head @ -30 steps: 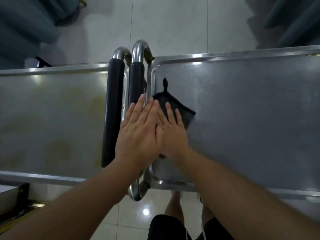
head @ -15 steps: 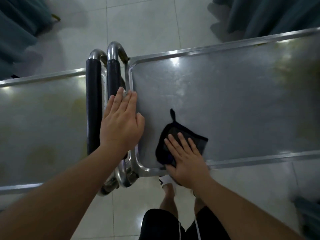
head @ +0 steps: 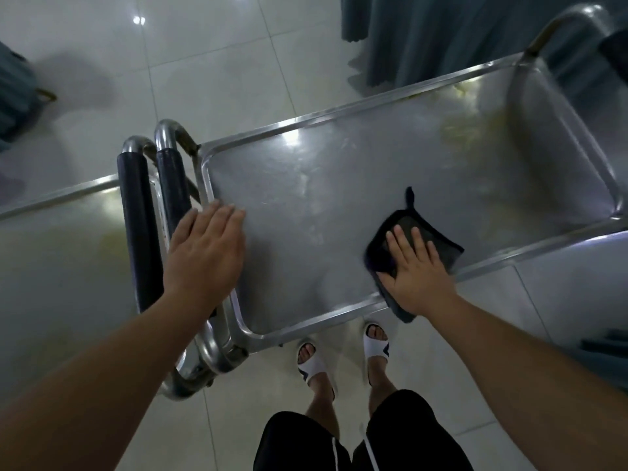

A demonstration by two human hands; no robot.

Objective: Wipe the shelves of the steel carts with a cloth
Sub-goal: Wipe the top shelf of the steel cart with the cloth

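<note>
Two steel carts stand side by side. The right cart's top shelf [head: 339, 185] fills the middle of the view; the left cart's shelf [head: 61, 260] lies at the left. A black cloth [head: 438, 239] with a small loop lies near the right shelf's front rim. My right hand [head: 418, 266] presses flat on the cloth with straight fingers. My left hand [head: 207, 253] rests flat on the right shelf's left edge, beside the padded handles [head: 136, 226].
Yellowish smears [head: 475, 130] mark the far right part of the shelf. Grey curtains [head: 424, 35] hang behind the right cart. The floor is white tile [head: 204, 62]. My sandalled feet [head: 339, 358] stand just below the shelf's front rim.
My right hand has slid the cloth from the shelf's left end toward me and then rightward along the front rim. My left hand stayed at the shelf's left edge.
</note>
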